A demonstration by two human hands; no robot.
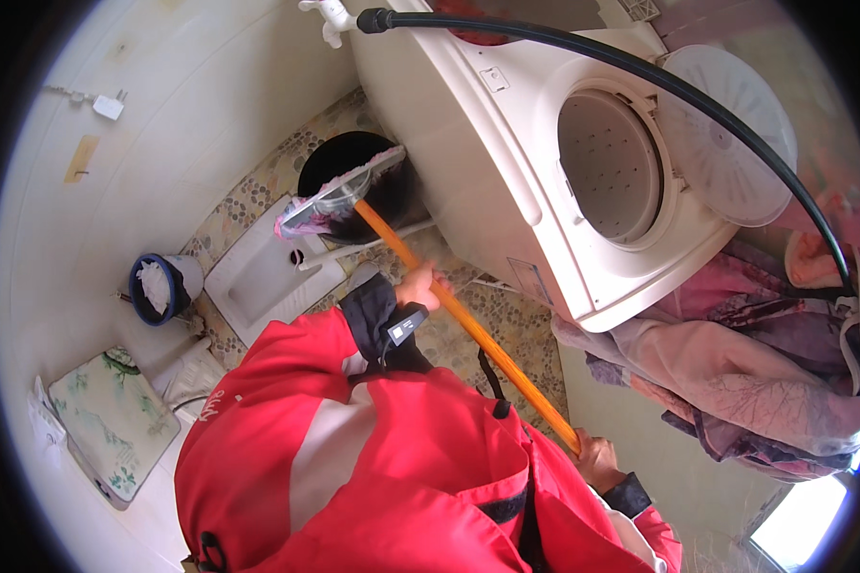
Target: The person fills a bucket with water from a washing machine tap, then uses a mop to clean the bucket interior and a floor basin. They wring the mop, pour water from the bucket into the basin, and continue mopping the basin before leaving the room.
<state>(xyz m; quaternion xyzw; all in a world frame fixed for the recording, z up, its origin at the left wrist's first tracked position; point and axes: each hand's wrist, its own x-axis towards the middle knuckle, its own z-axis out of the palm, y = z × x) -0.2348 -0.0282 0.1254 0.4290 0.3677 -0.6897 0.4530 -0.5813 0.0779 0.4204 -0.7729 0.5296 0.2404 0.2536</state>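
Note:
A mop (473,331) with an orange wooden handle slants across the view, its wide head (340,188) fringed with pink and white cloth. The head lies over a black basin (344,154) beside the washing machine. My left hand (421,285) grips the handle partway up, nearer the mop head. Near the handle's far end, low on the right, my right hand (598,460) is closed around it. Both arms wear red sleeves with black cuffs. A small dark device sits at the left wrist.
A squat toilet (258,268) and a blue-rimmed bin (135,290) are at left. The white washing machine (466,165) stands at right, lid (731,136) raised, with a black hose (580,44) arching over it. Clothes (724,372) hang below it. A pale pipe (365,248) crosses the pebble-patterned floor.

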